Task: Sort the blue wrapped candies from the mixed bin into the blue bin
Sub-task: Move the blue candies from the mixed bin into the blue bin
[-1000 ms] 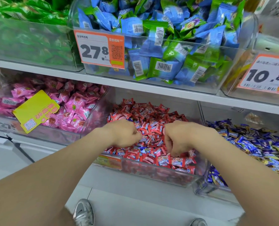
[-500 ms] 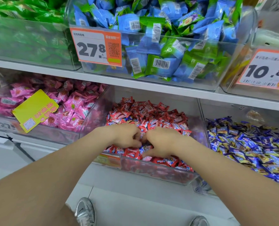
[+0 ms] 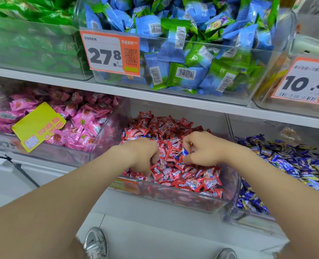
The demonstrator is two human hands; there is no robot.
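Blue wrapped candy, glossy, sits pinched in the right hand; the left hand curls down, its hold unclear.

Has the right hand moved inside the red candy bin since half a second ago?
Yes. The right hand has shifted right, away from the left hand and nearer the right wall of the red candy bin, now pinching a blue candy.

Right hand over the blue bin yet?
No, the right hand pinches a blue candy above the mixed bin, left of the blue bin.

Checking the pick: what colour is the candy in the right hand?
The candy is blue; head view.
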